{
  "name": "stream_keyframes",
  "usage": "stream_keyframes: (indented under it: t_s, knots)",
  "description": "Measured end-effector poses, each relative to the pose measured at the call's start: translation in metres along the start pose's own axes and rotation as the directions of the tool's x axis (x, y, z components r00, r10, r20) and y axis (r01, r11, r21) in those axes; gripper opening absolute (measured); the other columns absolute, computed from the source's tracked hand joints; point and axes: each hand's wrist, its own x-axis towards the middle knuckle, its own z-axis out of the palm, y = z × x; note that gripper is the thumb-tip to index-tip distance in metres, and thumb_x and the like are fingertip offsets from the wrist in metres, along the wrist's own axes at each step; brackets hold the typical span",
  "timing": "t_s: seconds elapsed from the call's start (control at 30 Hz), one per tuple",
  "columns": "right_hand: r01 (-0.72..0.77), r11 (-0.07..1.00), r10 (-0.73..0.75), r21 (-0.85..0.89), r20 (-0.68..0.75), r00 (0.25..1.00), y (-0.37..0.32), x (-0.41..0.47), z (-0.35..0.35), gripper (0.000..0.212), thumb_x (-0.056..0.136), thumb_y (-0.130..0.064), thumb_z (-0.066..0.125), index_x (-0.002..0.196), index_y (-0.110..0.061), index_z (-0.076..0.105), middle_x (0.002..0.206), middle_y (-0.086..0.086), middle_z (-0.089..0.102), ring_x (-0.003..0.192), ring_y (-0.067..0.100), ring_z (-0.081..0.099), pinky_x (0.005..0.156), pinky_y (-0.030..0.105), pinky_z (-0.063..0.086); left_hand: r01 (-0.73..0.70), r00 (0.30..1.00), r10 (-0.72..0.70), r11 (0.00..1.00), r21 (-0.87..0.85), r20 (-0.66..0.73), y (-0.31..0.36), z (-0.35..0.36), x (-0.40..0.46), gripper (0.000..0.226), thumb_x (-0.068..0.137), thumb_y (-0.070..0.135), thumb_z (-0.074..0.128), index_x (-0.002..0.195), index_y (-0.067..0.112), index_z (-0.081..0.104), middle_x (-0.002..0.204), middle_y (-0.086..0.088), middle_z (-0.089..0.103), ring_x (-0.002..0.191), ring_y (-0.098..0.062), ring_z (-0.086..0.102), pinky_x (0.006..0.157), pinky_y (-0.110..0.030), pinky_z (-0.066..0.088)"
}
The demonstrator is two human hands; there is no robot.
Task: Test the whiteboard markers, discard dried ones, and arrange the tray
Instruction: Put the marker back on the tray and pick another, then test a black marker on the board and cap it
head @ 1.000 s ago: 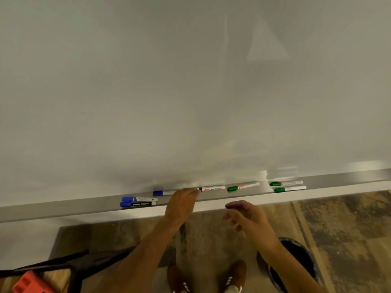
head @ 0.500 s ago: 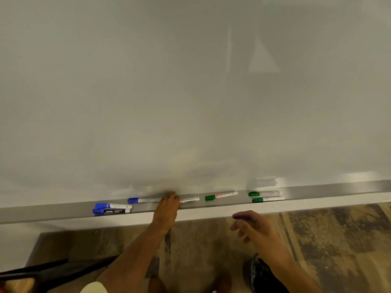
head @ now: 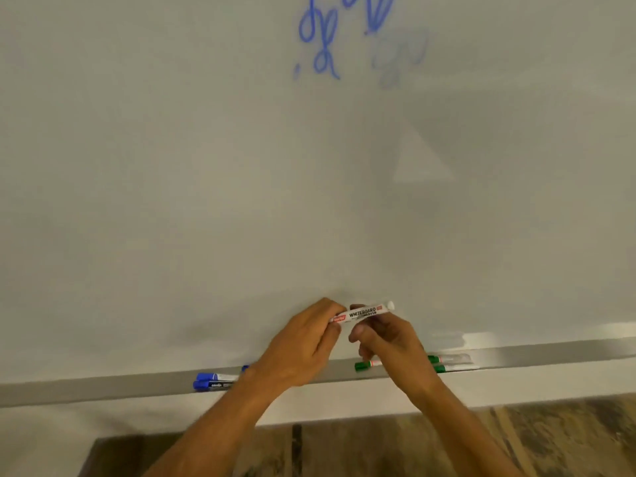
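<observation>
Markers [head: 215, 381] on tray [head: 103, 390] left, others [head: 451, 363] right

Both forearms are bare to the frame's edge; left hand [head: 303, 342] and right hand [head: 389, 342] ungloved.

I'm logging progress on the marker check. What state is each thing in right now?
left hand: grips one end of the held marker
right hand: pinches the marker's barrel
held marker: lifted off the tray, level before the board, cap hidden by the left hand
blue markers: capped, lying on the tray
green markers: capped, lying on the tray
tray: holds the other markers
whiteboard: blue scribbles at top
</observation>
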Motion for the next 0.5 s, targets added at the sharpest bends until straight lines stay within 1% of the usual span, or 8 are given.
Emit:
stream_keyframes:
  t_s: [0.1,0.2,0.23,0.3,0.37,0.43,0.5]
  knots:
    - [0.196,0.979,-0.193,0.052,-0.064,0.979,-0.037,0.003,0.017,0.019,0.09,-0.017,0.065,0.108,-0.02,0.072,0.082,0.004,0.074,0.067,0.016,0.067,0.064,0.03,0.058,-0.114,0.993,0.115,0.993,0.041,-0.037,0.024,-0.035,0.007,0.024,0.104,0.033,0.035,0.119,0.025,0.053,0.099,0.011,0.054,0.085,-0.007,0.055,0.072,-0.019,0.047]
    - [0.345,0.935,-0.333,0.079,-0.138,0.933,-0.071,0.003,0.027,0.019,0.087,-0.03,0.072,0.104,-0.021,0.074,0.085,0.001,0.075,0.068,0.015,0.068,0.06,0.022,0.054,-0.172,0.978,0.184,0.978,0.121,-0.094,0.041,-0.063,0.011,0.033,0.105,0.043,0.028,0.126,0.029,0.049,0.102,0.012,0.053,0.087,-0.007,0.055,0.077,-0.021,0.05]
    - [0.39,0.917,-0.374,0.079,-0.16,0.913,-0.081,0.002,0.029,0.022,0.083,-0.035,0.071,0.102,-0.025,0.075,0.086,0.0,0.076,0.069,0.015,0.069,0.06,0.021,0.054,-0.188,0.972,0.205,0.972,0.144,-0.115,0.046,-0.071,0.012,0.036,0.104,0.047,0.025,0.128,0.031,0.047,0.102,0.015,0.052,0.086,-0.006,0.055,0.078,-0.02,0.05]
    - [0.469,0.88,-0.448,0.073,-0.196,0.872,-0.101,-0.002,0.031,0.022,0.079,-0.04,0.067,0.096,-0.032,0.077,0.087,-0.002,0.076,0.07,0.019,0.07,0.061,0.022,0.055,-0.233,0.951,0.263,0.955,0.184,-0.16,0.057,-0.087,0.012,0.036,0.103,0.05,0.023,0.127,0.035,0.045,0.097,0.019,0.049,0.08,-0.004,0.052,0.073,-0.015,0.048]
    - [0.556,0.828,-0.535,0.07,-0.201,0.821,-0.12,-0.008,0.034,0.018,0.079,-0.035,0.067,0.094,-0.034,0.077,0.084,-0.001,0.076,0.067,0.021,0.07,0.059,0.026,0.056,-0.287,0.92,0.331,0.934,0.213,-0.212,0.068,-0.104,0.011,0.033,0.104,0.047,0.028,0.128,0.035,0.047,0.091,0.017,0.054,0.073,-0.002,0.053,0.068,-0.014,0.047]
    - [0.636,0.77,-0.616,0.057,-0.192,0.764,-0.137,-0.013,0.036,0.017,0.08,-0.03,0.068,0.094,-0.034,0.078,0.08,0.0,0.076,0.066,0.023,0.07,0.059,0.028,0.057,-0.342,0.891,0.381,0.921,0.186,-0.247,0.077,-0.121,0.011,0.031,0.104,0.046,0.036,0.13,0.037,0.05,0.088,0.014,0.06,0.07,-0.004,0.055,0.064,-0.018,0.049]
    - [0.684,0.726,-0.661,0.064,-0.207,0.721,-0.154,-0.016,0.039,0.016,0.078,-0.026,0.069,0.089,-0.033,0.078,0.079,-0.001,0.076,0.067,0.024,0.071,0.059,0.029,0.058,-0.384,0.868,0.422,0.905,0.183,-0.262,0.084,-0.139,0.011,0.03,0.101,0.049,0.042,0.129,0.04,0.051,0.087,0.014,0.06,0.07,-0.007,0.057,0.062,-0.022,0.05]
